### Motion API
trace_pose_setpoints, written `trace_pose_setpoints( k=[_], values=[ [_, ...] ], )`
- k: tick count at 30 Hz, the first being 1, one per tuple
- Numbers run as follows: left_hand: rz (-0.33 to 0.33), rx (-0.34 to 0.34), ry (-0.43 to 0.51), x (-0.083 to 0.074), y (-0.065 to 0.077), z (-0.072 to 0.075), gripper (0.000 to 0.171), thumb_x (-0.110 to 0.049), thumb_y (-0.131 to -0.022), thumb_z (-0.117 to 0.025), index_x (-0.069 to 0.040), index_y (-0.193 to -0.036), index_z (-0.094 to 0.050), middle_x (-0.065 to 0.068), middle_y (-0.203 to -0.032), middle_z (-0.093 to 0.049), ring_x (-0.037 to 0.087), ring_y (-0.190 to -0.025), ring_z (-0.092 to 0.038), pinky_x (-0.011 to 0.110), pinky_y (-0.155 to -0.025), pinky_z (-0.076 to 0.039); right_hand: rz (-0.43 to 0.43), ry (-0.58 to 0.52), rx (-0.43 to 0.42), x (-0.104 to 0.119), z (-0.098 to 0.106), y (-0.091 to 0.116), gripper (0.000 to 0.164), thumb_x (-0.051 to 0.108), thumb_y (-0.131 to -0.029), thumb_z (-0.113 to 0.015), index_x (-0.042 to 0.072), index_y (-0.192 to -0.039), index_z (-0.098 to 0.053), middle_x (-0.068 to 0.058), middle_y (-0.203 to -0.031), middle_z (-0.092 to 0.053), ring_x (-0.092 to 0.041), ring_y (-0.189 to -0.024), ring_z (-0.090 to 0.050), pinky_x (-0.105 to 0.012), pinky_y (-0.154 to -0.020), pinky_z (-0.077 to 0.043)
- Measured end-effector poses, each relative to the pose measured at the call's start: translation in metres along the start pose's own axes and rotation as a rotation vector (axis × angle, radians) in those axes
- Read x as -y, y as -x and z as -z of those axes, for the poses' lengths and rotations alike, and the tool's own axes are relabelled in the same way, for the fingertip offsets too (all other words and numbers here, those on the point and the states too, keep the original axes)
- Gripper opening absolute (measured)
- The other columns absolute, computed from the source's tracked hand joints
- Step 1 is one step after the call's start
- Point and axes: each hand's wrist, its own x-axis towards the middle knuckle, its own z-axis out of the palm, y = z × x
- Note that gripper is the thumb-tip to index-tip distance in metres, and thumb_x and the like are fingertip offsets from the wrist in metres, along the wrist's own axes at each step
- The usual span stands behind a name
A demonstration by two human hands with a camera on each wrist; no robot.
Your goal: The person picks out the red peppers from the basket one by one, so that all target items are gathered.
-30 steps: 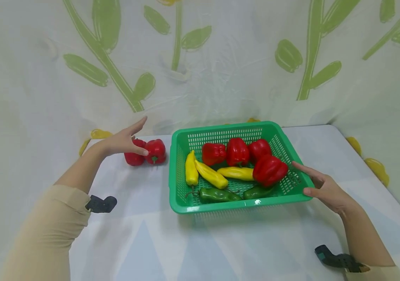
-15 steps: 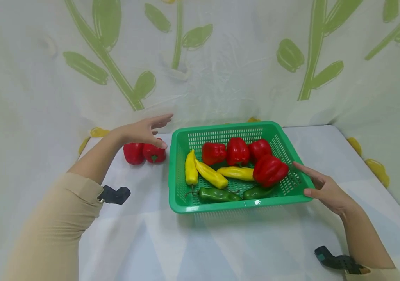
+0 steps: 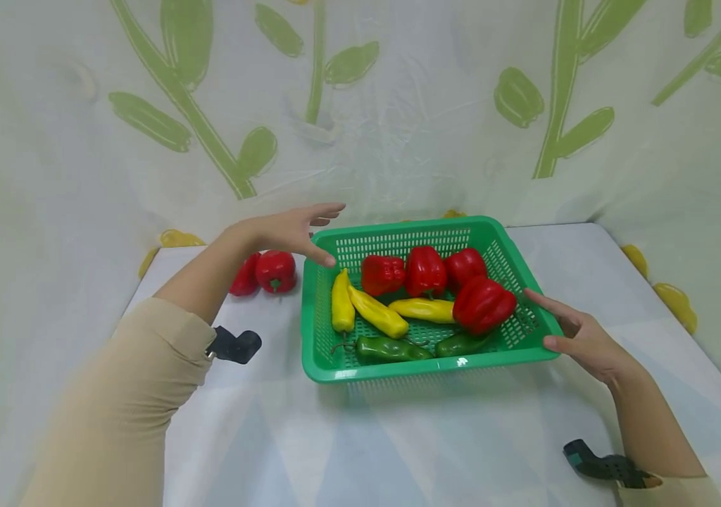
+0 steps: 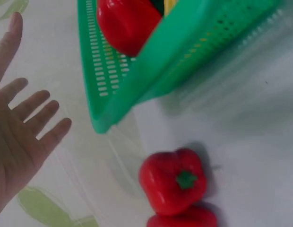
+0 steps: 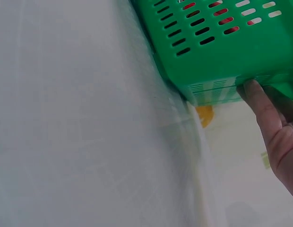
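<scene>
My left hand (image 3: 287, 229) hovers with fingers spread over the left back corner of a green plastic basket (image 3: 493, 361), its thumb tip overlapping the basket's rim in the head view. Nothing shows in its palm in the left wrist view. At the basket's right end, my right hand (image 3: 591, 346) grips the rim with thumb and fingers. Inside the basket lie several red bell peppers (image 3: 484, 306), three yellow peppers (image 3: 378, 315) and two green peppers (image 3: 392, 349). Left of the basket sit two red bell peppers (image 3: 276, 271), touching each other; my left forearm partly hides one.
A white cloth with pale blue triangles covers the table (image 3: 259, 436). Behind it hangs a pale curtain (image 3: 411, 105) printed with green stems and leaves. Black wrist mounts (image 3: 236, 345) are strapped to both arms.
My left hand has moved right, from over the two loose red bell peppers to the basket's left back corner. My right hand and the basket have stayed in place.
</scene>
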Motion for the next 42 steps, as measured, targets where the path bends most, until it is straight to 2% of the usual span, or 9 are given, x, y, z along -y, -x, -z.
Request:
trace_pose_setpoints(
  k=[8,16,20,23,26,30,33,38,42],
  values=[
    [0.037,0.078,0.008,-0.009,-0.025,-0.009,0.097,-0.035,-0.079,-0.074,-0.018,-0.152,-0.013,0.007,-0.157,-0.018,0.027,-0.142,-0.022,0.050,-0.108,-0.033,-0.025,-0.021,0.002,-0.001,0.001,0.000,0.060,0.023,-0.094,-0.058,0.021,-0.148,-0.033,0.019,-0.136,-0.034,0.002,-0.114,-0.046,-0.020,-0.084,-0.050],
    [0.067,0.111,0.100,-0.013,-0.051,-0.030,0.088,-0.036,-0.081,-0.070,-0.018,-0.151,-0.020,0.004,-0.155,-0.025,0.025,-0.140,-0.026,0.046,-0.110,-0.033,-0.030,-0.027,0.011,-0.003,0.002,0.002,0.057,0.023,-0.094,-0.058,0.022,-0.147,-0.037,0.019,-0.136,-0.034,0.001,-0.115,-0.045,-0.021,-0.083,-0.051],
    [0.073,0.147,0.083,-0.015,-0.060,-0.038,0.084,-0.038,-0.084,-0.067,-0.017,-0.151,-0.020,0.008,-0.155,-0.024,0.027,-0.140,-0.025,0.046,-0.110,-0.032,-0.012,-0.016,0.015,-0.002,0.001,0.002,0.056,0.024,-0.094,-0.058,0.020,-0.146,-0.038,0.019,-0.137,-0.036,0.001,-0.116,-0.044,-0.021,-0.084,-0.050],
    [0.101,0.158,0.074,-0.016,-0.067,-0.044,0.082,-0.040,-0.086,-0.064,-0.016,-0.151,-0.020,0.011,-0.154,-0.024,0.028,-0.139,-0.027,0.046,-0.110,-0.032,-0.003,-0.010,0.018,-0.001,0.002,0.003,0.056,0.024,-0.094,-0.058,0.018,-0.146,-0.038,0.020,-0.137,-0.036,0.001,-0.117,-0.043,-0.020,-0.085,-0.049],
    [0.164,0.165,0.114,-0.018,-0.073,-0.050,0.082,-0.041,-0.087,-0.063,-0.014,-0.151,-0.019,0.011,-0.154,-0.023,0.028,-0.137,-0.030,0.047,-0.108,-0.035,-0.005,-0.010,0.017,0.000,0.003,0.005,0.057,0.024,-0.094,-0.058,0.017,-0.146,-0.038,0.020,-0.137,-0.036,0.001,-0.117,-0.043,-0.019,-0.085,-0.049],
    [0.298,0.159,0.187,-0.020,-0.077,-0.057,0.085,-0.043,-0.085,-0.066,-0.012,-0.149,-0.020,0.009,-0.154,-0.021,0.027,-0.136,-0.031,0.047,-0.107,-0.037,-0.011,-0.021,0.024,0.000,0.003,0.005,0.057,0.025,-0.094,-0.058,0.018,-0.146,-0.037,0.019,-0.137,-0.036,0.000,-0.116,-0.044,-0.021,-0.084,-0.051],
    [0.359,0.124,0.222,-0.022,-0.078,-0.062,0.086,-0.045,-0.083,-0.068,-0.010,-0.148,-0.023,0.010,-0.152,-0.023,0.027,-0.135,-0.031,0.047,-0.106,-0.038,-0.010,-0.030,0.031,0.000,0.003,0.005,0.057,0.025,-0.093,-0.058,0.019,-0.146,-0.037,0.018,-0.137,-0.036,-0.001,-0.115,-0.045,-0.023,-0.083,-0.052],
    [0.364,0.045,0.210,-0.024,-0.080,-0.071,0.088,-0.049,-0.083,-0.066,-0.006,-0.147,-0.023,0.011,-0.150,-0.027,0.027,-0.132,-0.035,0.047,-0.102,-0.042,-0.007,-0.029,0.023,0.002,0.002,0.005,0.057,0.024,-0.093,-0.059,0.019,-0.146,-0.038,0.018,-0.137,-0.036,-0.001,-0.115,-0.046,-0.023,-0.082,-0.052],
    [0.363,0.028,0.231,-0.024,-0.082,-0.077,0.087,-0.045,-0.083,-0.067,-0.002,-0.144,-0.023,0.014,-0.146,-0.030,0.027,-0.127,-0.038,0.042,-0.101,-0.044,-0.005,-0.039,0.024,0.003,0.001,0.005,0.057,0.023,-0.093,-0.059,0.020,-0.146,-0.039,0.018,-0.137,-0.036,-0.001,-0.115,-0.046,-0.022,-0.082,-0.052]
  ],
)
